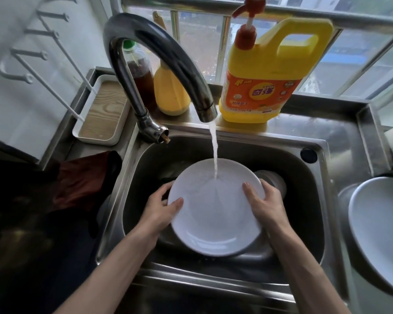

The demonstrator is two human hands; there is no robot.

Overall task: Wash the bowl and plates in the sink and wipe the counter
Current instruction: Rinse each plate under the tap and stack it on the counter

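We've got both hands, left hand (pixel 161 206) and right hand (pixel 262 203), gripping the round white ceramic plate (pixel 213 214) under the curved steel tap (pixel 159 64); best tilt it, rotate slowly.

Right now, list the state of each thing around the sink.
Faucet: running, stream landing on the plate.
White plate: held over the sink, wet.
Left hand: grips the plate's left rim.
Right hand: grips its right rim.
Detergent bottle: upright.
Second plate: set aside, right of sink.
Dark cloth: crumpled, left of sink.

Round gray thing (pixel 274 180) half hidden behind the white plate (pixel 213 223), second plate (pixel 381 230) cut by the right edge.
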